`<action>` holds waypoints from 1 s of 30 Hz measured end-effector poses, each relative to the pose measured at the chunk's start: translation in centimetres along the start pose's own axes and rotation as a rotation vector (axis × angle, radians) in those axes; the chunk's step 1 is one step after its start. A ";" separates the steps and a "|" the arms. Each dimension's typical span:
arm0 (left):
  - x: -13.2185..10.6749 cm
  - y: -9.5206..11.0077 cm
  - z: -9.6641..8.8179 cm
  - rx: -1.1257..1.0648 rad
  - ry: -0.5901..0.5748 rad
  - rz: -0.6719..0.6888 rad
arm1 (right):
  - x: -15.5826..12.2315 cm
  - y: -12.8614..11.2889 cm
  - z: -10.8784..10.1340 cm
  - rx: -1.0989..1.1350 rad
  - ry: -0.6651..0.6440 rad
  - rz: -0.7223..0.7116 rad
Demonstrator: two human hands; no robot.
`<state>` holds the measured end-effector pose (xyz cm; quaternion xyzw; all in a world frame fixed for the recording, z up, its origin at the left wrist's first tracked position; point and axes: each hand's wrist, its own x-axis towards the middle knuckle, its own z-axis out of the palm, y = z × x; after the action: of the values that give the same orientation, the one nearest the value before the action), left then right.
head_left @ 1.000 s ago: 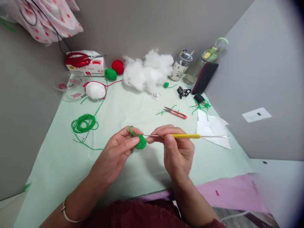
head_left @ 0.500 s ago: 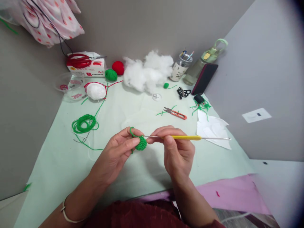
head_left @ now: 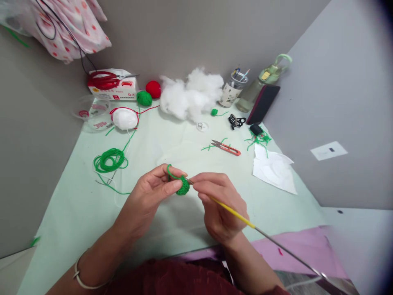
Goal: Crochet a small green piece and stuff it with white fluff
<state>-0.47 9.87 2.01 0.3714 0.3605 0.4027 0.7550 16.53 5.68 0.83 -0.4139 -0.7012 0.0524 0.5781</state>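
Between thumb and fingers, my left hand (head_left: 150, 190) pinches a small round green crochet piece (head_left: 183, 186). Green yarn loops over its index finger. My right hand (head_left: 224, 205) is closed on a crochet hook (head_left: 231, 212) with a yellow grip, whose back end slants down toward the lower right. The hook's front tip meets the upper right side of the green piece; the fingers partly hide it. On the left, a coil of green yarn (head_left: 109, 160) lies on the table, with a strand running toward my left hand.
Orange thread snips (head_left: 226, 148) lie beyond my hands, near yarn scraps. White stuffing (head_left: 187, 96), a red yarn ball (head_left: 153, 89), a green yarn ball (head_left: 144, 98) and a white yarn ball (head_left: 125, 119) sit farther back. A phone (head_left: 263, 104) leans by a bottle (head_left: 253, 92) at right.
The crochet hook has swung from nearly level to a steep slant, its back end dropping toward me. My right hand has turned with it; my left hand stays almost where it was.
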 end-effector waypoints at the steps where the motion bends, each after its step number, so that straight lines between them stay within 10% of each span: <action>1: 0.0 0.0 0.0 -0.001 -0.005 0.002 | -0.1 0.1 0.1 0.001 0.014 -0.005; 19: -0.8 -0.8 1.1 -0.136 -0.020 0.004 | -0.6 0.0 1.4 -0.118 0.157 -0.054; 30: -0.9 -0.3 0.5 -0.164 0.007 -0.040 | 0.8 -0.8 0.6 0.173 0.204 0.169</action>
<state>-0.28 8.86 2.21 0.2999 0.3362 0.4168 0.7895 15.61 5.87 1.68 -0.4233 -0.5945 0.1189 0.6733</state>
